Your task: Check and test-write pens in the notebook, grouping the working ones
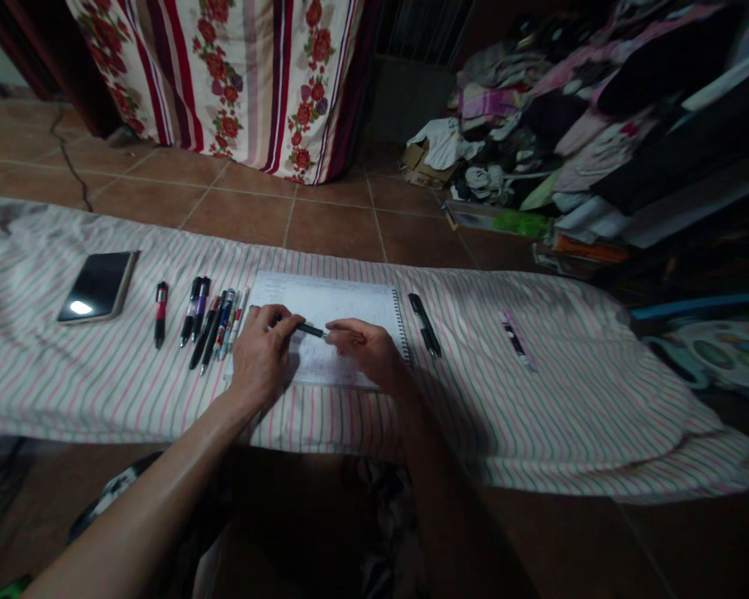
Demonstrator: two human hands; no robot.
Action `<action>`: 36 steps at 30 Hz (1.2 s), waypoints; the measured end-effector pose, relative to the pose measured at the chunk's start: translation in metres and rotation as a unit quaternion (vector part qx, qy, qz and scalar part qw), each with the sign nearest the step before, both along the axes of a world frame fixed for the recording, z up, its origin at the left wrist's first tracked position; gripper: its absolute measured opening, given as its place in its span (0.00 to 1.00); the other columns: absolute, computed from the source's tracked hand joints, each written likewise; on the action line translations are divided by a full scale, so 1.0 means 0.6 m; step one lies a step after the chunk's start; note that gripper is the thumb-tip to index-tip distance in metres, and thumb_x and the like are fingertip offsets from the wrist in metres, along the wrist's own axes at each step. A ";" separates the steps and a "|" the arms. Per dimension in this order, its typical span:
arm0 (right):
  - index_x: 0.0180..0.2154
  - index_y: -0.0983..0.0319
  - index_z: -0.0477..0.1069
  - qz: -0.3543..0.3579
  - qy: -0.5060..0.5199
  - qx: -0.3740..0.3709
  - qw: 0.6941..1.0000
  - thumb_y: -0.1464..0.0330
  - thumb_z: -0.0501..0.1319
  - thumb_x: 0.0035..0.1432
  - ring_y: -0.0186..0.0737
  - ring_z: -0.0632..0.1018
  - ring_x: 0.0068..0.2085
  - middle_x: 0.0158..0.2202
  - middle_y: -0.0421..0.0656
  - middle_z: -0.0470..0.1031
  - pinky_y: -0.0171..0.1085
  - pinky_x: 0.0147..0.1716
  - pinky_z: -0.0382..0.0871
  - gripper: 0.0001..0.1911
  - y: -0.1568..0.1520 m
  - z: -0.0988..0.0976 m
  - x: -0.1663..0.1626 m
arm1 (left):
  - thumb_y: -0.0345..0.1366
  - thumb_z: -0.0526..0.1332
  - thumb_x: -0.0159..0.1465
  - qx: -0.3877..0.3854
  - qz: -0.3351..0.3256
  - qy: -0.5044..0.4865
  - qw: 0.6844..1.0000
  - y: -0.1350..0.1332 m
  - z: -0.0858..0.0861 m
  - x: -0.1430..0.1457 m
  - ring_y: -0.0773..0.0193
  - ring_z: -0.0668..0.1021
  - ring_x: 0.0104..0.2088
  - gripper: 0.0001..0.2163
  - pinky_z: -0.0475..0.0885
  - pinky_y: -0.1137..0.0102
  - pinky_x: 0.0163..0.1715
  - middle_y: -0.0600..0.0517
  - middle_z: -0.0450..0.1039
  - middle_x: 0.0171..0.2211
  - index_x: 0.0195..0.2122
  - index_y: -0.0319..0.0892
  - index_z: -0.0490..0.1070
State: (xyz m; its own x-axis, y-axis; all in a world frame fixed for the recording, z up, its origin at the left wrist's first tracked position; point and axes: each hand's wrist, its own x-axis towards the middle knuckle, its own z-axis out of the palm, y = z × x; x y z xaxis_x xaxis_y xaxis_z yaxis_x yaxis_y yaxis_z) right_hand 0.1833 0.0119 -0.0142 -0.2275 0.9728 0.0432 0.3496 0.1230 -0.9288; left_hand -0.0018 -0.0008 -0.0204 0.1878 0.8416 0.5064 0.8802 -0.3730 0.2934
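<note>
Black pen (310,330), crosswise, silver end (325,335) rightward, left hand (263,349) pinching it, unclear grip in right hand (369,351)

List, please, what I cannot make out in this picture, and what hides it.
Head view: writing on the notebook: too small and blurred to read.
Head view: part of the dark pen: hidden behind the left hand.
Head view: whether the right hand touches the pen: too blurred to tell.
Head view: left end of the striped cloth: cut off by the picture's left edge.
</note>
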 end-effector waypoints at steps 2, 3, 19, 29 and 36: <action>0.35 0.62 0.75 -0.009 -0.047 0.033 0.998 0.64 0.62 0.50 0.34 0.75 0.28 0.27 0.40 0.77 0.32 0.28 0.67 0.11 -0.004 -0.002 -0.001 | 0.26 0.55 0.59 -0.009 0.011 0.019 1.000 -0.002 0.004 -0.001 0.56 0.68 0.38 0.14 0.67 0.65 0.34 0.47 0.71 0.38 0.42 0.46 0.73; 0.34 0.61 0.75 -0.016 -0.063 0.051 0.997 0.65 0.61 0.51 0.34 0.75 0.28 0.27 0.40 0.77 0.32 0.29 0.67 0.09 -0.006 -0.003 -0.002 | 0.26 0.54 0.59 -0.013 0.011 0.027 0.999 -0.003 0.006 -0.001 0.56 0.68 0.38 0.14 0.67 0.64 0.34 0.47 0.71 0.38 0.42 0.46 0.74; 0.30 0.61 0.76 -0.045 -0.138 0.159 0.977 0.69 0.60 0.53 0.37 0.77 0.32 0.30 0.42 0.78 0.33 0.31 0.68 0.06 0.002 -0.018 0.035 | 0.27 0.54 0.59 -0.006 0.020 0.096 0.995 -0.003 0.004 -0.034 0.53 0.68 0.38 0.13 0.66 0.60 0.37 0.47 0.73 0.36 0.41 0.46 0.75; 0.29 0.60 0.76 -0.076 -0.130 0.204 0.967 0.66 0.60 0.53 0.40 0.76 0.37 0.32 0.44 0.76 0.37 0.32 0.71 0.07 0.006 -0.027 0.097 | 0.29 0.53 0.59 0.004 0.015 0.085 0.996 -0.008 0.012 -0.100 0.52 0.68 0.41 0.14 0.66 0.57 0.43 0.47 0.72 0.38 0.42 0.47 0.73; 0.31 0.60 0.77 -0.147 -0.214 0.272 0.926 0.67 0.59 0.54 0.42 0.73 0.39 0.39 0.47 0.73 0.42 0.38 0.71 0.07 0.005 -0.033 0.049 | 0.33 0.53 0.61 0.017 0.011 0.103 0.994 -0.019 0.014 -0.090 0.53 0.68 0.40 0.13 0.66 0.58 0.43 0.45 0.72 0.36 0.43 0.42 0.72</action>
